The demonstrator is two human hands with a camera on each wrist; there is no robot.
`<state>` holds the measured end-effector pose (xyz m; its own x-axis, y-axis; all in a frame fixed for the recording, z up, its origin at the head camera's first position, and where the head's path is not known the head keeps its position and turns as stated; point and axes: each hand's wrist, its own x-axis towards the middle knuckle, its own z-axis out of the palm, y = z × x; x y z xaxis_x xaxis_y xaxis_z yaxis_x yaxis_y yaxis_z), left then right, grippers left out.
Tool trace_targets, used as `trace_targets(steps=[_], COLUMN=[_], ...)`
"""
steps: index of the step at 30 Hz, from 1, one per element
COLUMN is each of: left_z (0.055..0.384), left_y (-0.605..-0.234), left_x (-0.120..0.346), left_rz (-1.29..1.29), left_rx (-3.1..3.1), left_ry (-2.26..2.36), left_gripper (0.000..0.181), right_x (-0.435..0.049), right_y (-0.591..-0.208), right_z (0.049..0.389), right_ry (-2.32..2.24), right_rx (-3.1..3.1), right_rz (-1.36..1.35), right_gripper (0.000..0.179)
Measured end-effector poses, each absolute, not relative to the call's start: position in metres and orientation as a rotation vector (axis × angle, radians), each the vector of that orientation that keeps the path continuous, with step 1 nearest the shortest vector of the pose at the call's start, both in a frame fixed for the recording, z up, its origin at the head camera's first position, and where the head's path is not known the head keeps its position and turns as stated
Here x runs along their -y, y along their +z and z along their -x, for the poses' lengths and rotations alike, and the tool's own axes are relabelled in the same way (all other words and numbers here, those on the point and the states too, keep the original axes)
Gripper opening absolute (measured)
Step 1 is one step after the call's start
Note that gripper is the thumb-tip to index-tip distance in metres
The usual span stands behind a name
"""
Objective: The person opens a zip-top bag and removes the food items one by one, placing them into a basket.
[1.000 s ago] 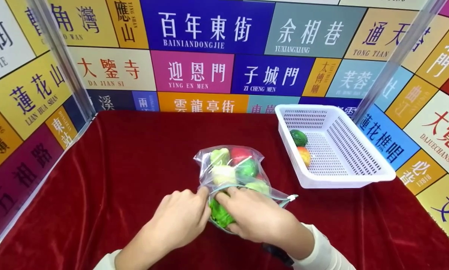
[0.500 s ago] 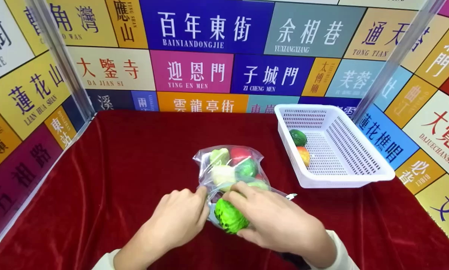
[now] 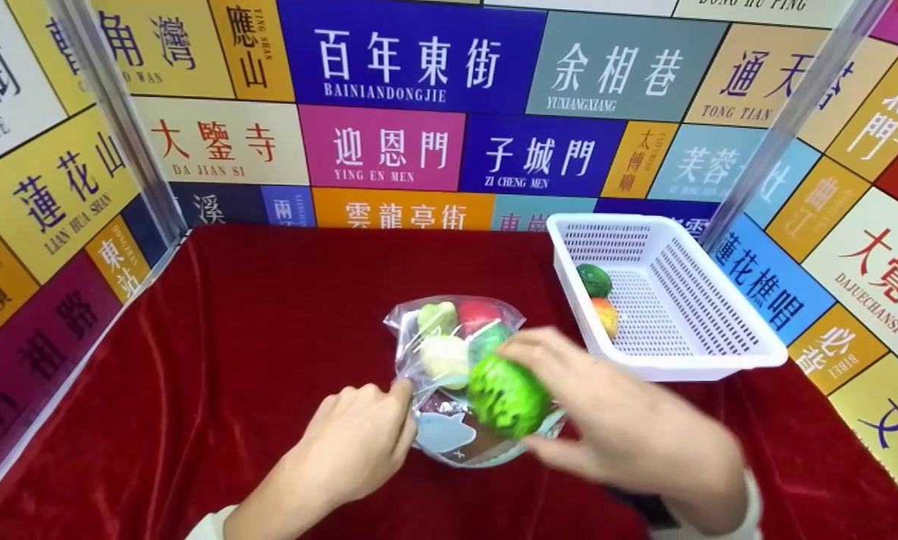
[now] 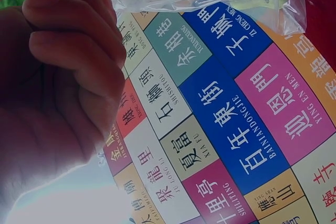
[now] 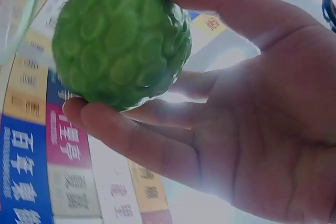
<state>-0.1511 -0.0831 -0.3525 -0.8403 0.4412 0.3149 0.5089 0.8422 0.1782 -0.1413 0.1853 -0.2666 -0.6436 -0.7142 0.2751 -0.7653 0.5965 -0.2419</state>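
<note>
A bright green, bumpy custard apple [image 3: 507, 397] is held in my right hand [image 3: 629, 427], with the thumb and fingers on opposite sides. In the right wrist view, the custard apple [image 5: 118, 40] rests between thumb and fingertips. It is above the mouth of a clear zip bag [image 3: 445, 433] lying on the cloth. My left hand [image 3: 358, 431], fingers curled, pinches the bag's left edge. Inside the bag are a pale green fruit [image 3: 437, 316], a red one [image 3: 479, 316], a whitish one [image 3: 445, 356] and a partly hidden green one. The bag [image 4: 283, 3] also shows in the left wrist view.
A white perforated basket [image 3: 689, 367] stands at the right, holding a dark green fruit [image 3: 593, 281] and a yellow-red fruit [image 3: 605, 318] along its left side. Dark red cloth [image 3: 283, 300] covers the table. Panels with printed signs [image 3: 381, 146] enclose the back and sides.
My right hand has drawn the custard apple out of the bag's mouth, up and to the right. My left hand has stayed at the bag's edge.
</note>
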Motion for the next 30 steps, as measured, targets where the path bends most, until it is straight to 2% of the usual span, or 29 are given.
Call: trace_targets(steps=[7, 13, 21, 30], left_z=[0.150, 0.151, 0.150, 0.152], left_y=[-0.354, -0.355, -0.356, -0.353], left_x=[0.086, 0.086, 0.084, 0.084], left_rz=[0.712, 0.706, 0.723, 0.736], left_rx=[2.759, 2.754, 2.763, 2.745], left_ry=[-0.366, -0.356, -0.360, -0.349], left_gripper=[0.014, 0.014, 0.014, 0.015], right_x=[-0.203, -0.216, -0.250, -0.289], right_y=[-0.228, -0.208, -0.214, -0.234], right_z=[0.183, 0.241, 0.315, 0.378], right_ry=[0.403, 0.220, 0.144, 0.130], right_rx=[2.739, 2.964, 3.079, 3.161], right_rz=[-1.075, -0.769, -0.596, -0.337], right_gripper=[0.058, 0.064, 0.062, 0.059])
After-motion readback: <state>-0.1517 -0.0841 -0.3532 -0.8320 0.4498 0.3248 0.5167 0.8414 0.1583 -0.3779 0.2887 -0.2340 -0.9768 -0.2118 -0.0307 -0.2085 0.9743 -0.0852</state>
